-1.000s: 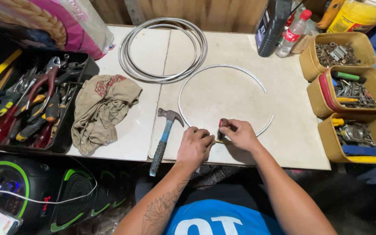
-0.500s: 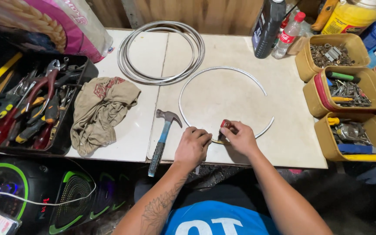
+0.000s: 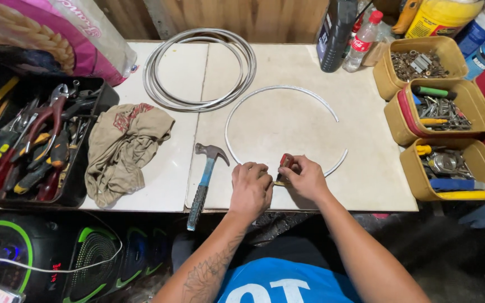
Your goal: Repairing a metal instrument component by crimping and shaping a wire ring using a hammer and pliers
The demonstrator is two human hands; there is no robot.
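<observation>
A thin white hoop (image 3: 254, 98), open at one side, lies flat on the pale table (image 3: 366, 185). At its near edge, the left hand (image 3: 251, 188) presses curled fingers down; the right hand (image 3: 305, 178) pinches a small red-handled tool (image 3: 283, 163). Beyond the hoop stand a dark bottle (image 3: 337, 33) and a red-labelled bottle (image 3: 363, 36).

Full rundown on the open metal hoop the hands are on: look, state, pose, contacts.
The open metal hoop is a thin, pale grey strip bent into a near circle, lying flat on the white tabletop. A gap breaks it at the right side. Its near arc runs under the left hand and the right hand, whose fingers hold a small red-handled tool to it. It seems apart from the coiled rings behind it.
</observation>
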